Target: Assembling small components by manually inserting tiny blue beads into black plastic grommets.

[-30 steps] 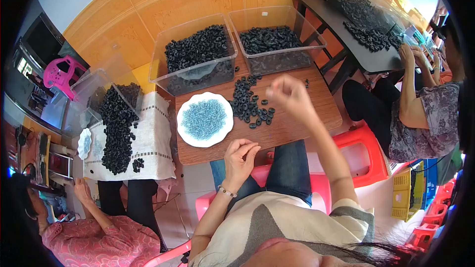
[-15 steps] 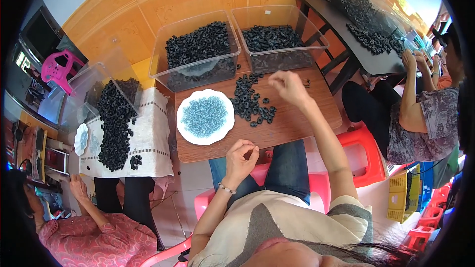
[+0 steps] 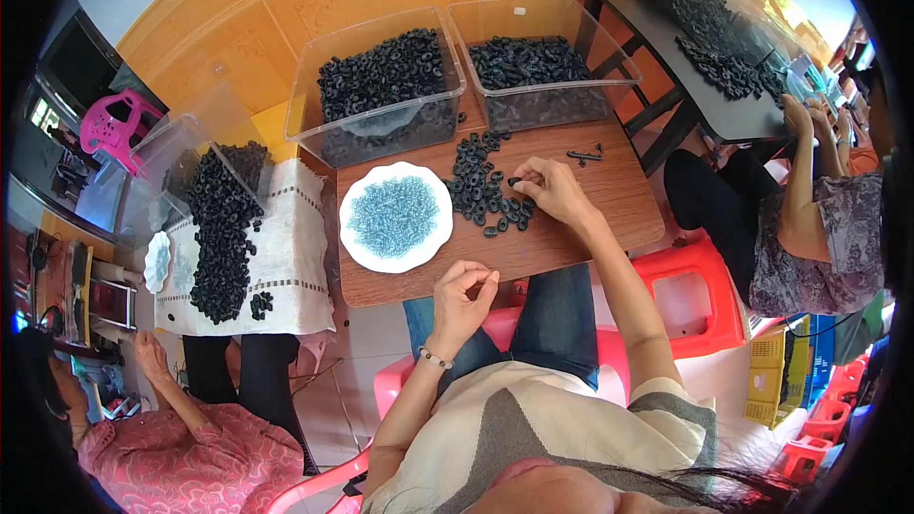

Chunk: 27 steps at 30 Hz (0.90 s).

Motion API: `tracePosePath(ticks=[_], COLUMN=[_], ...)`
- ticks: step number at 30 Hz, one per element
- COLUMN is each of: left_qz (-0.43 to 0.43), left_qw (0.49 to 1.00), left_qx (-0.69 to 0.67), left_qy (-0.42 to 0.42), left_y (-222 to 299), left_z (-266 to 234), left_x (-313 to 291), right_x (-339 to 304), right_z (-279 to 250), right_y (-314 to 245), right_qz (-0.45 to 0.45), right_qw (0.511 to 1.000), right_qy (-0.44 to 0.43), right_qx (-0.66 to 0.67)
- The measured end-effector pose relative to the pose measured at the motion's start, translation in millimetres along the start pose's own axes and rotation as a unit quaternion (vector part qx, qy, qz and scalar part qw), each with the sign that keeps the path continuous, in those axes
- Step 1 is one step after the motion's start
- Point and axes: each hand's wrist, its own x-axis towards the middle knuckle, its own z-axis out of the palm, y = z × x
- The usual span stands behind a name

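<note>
My right hand (image 3: 555, 192) pinches a small black ring-shaped piece (image 3: 515, 182) between thumb and fingertips, at the right side of a loose pile of similar black pieces (image 3: 471, 171) on the brown wooden table (image 3: 581, 246). Close to the table's front edge, my left hand (image 3: 461, 305) is held with thumb and forefinger pressed together. Whatever lies between those fingertips is too small to make out. Left of the pile stands a white scalloped plate (image 3: 444, 234) heaped with tiny clear bluish pieces (image 3: 392, 217). Thin dark rod-like parts (image 3: 585, 155) lie beyond my right hand.
Two clear plastic bins (image 3: 376, 124) (image 3: 547, 107) of black pieces stand along the table's back. At left, a person's hand (image 3: 149, 357) is near a cloth-covered table (image 3: 295, 276) with black pieces. Another person works at a dark table (image 3: 657, 48) on the right. A red stool (image 3: 728, 300) stands beside me.
My right hand has come down and nearer from above the table's back right to the pile's edge, and now pinches a black piece. The rods it covered show. My left hand stays put.
</note>
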Motion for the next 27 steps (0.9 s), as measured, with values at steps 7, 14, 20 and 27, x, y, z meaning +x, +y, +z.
tracePosePath(ticks=[7, 14, 20, 27], left_qz=[-0.008, 0.041, 0.046, 0.033], left_qw=[0.998, 0.994, 0.992, 0.992], left_qx=[-0.059, -0.094, -0.105, -0.107], left_qy=[0.037, 0.048, 0.045, 0.057], left_y=[9, 17, 4, -10], left_z=[0, -2, -6, -7], left_x=[7, 13, 7, 3], right_x=[-47, -86, -93, -84], right_z=[-3, 19, 32, 36], right_y=[-38, -52, -64, -62], right_qz=[-0.003, 0.055, 0.074, 0.071], right_qw=[0.941, 0.862, 0.813, 0.848], right_qy=[-0.043, -0.133, -0.186, -0.197], right_qx=[0.336, 0.486, 0.547, 0.487])
